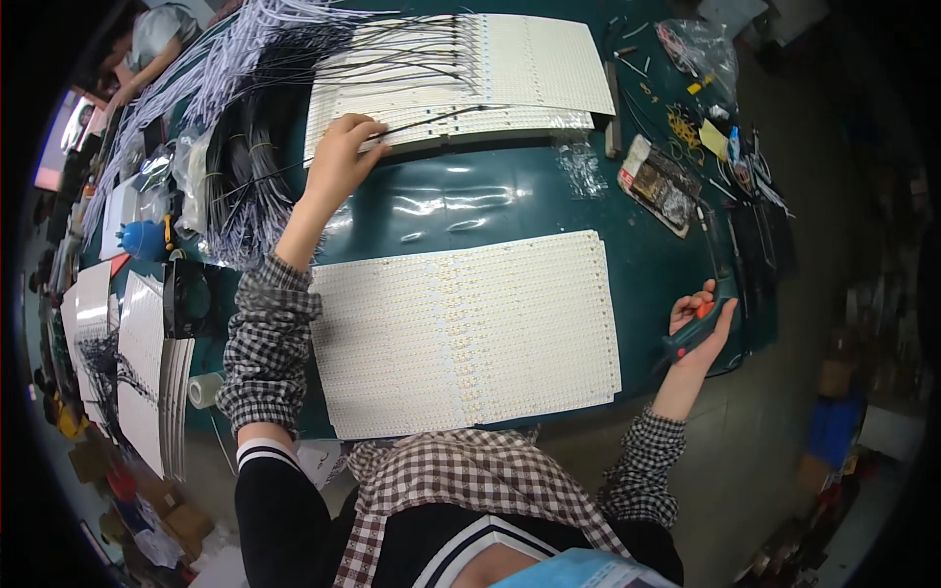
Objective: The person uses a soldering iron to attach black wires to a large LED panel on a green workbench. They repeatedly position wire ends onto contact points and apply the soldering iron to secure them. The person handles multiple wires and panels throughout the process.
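Two hands work apart: your left hand (338, 157) presses fingertips on the far strips (461, 73), grip spread. Your right hand (701, 328) is clenched around a soldering iron (698, 328), with near strips (466, 333) lying left of it on the tabletop (470, 201).

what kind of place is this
Most likely an electronics assembly workbench, perhaps a lighting workshop. White LED strip boards lie in rows on the green table, bundles of wires run to a farther stack, and the right hand holds a soldering iron.

White LED strip panels (470, 333) lie on a dark green table (490, 201); checked black-and-white sleeves (260, 343); orange-and-teal soldering iron (698, 328); black wires (250, 147).
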`<control>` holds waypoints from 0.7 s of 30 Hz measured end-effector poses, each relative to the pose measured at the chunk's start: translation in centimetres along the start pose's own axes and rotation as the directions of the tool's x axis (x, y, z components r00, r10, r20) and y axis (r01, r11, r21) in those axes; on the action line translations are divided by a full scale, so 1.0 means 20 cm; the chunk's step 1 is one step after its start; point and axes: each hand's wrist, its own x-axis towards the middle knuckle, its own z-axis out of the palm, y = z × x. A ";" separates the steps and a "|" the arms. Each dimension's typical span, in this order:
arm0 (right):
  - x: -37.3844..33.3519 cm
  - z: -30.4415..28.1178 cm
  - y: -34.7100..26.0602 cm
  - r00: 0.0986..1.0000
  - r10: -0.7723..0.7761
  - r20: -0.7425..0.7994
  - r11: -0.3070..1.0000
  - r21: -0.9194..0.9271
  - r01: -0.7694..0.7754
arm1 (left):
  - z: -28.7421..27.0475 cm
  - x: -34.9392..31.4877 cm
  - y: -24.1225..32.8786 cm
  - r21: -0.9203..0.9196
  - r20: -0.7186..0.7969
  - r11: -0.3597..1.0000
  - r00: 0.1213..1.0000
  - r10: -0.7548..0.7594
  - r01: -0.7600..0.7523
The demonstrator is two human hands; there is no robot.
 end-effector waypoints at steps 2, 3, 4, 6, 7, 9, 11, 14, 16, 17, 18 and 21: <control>0.02 0.02 0.00 0.999 -0.005 -0.050 0.999 -0.034 0.003 | -0.03 0.01 0.02 -0.034 0.058 0.999 0.998 -0.004 0.006; 0.03 0.03 0.01 0.997 -0.010 -0.076 0.999 -0.052 0.006 | -0.04 0.02 0.02 -0.038 0.102 0.999 0.995 -0.001 0.005; 0.04 0.04 0.02 0.996 -0.005 -0.091 0.998 -0.058 0.000 | -0.05 0.03 0.01 -0.042 0.147 0.999 0.989 0.002 0.005; 0.05 0.07 0.05 0.993 0.005 -0.121 0.998 -0.069 -0.013 | -0.06 0.04 -0.03 -0.120 0.225 0.991 0.974 -0.035 0.063; 0.06 0.08 0.06 0.992 0.004 -0.127 0.996 -0.084 -0.015 | -0.09 0.04 -0.06 -0.150 0.262 0.984 0.963 -0.056 0.098; 0.08 0.08 0.05 0.991 0.009 -0.131 0.993 -0.115 -0.025 | -0.11 0.03 -0.06 -0.147 0.220 0.988 0.975 -0.006 0.039; 0.12 0.01 -0.03 0.994 0.011 -0.112 0.991 -0.132 -0.026 | -0.18 0.01 0.11 -0.187 0.229 0.980 0.973 -0.025 0.069; 0.20 -0.01 -0.07 0.995 0.034 -0.092 0.982 -0.180 -0.050 | -0.20 -0.23 0.42 -0.140 0.277 0.985 0.959 -0.060 0.102; 0.26 0.00 -0.05 0.993 0.065 -0.095 0.978 -0.193 -0.082 | -0.16 -0.42 0.61 -0.159 0.362 0.975 0.928 -0.086 0.152; 0.29 0.00 -0.06 0.992 0.068 -0.109 0.972 -0.215 -0.091 | -0.12 -0.50 0.65 -0.197 0.365 0.970 0.929 -0.061 0.141; 0.32 -0.04 -0.05 0.989 0.075 -0.128 0.968 -0.228 -0.103 | -0.09 -0.55 0.65 -0.199 0.380 0.971 0.924 -0.050 0.134; 0.32 -0.05 -0.05 0.984 0.056 -0.168 0.946 -0.307 -0.107 | -0.10 -0.57 0.63 -0.280 0.297 0.950 0.953 -0.053 0.140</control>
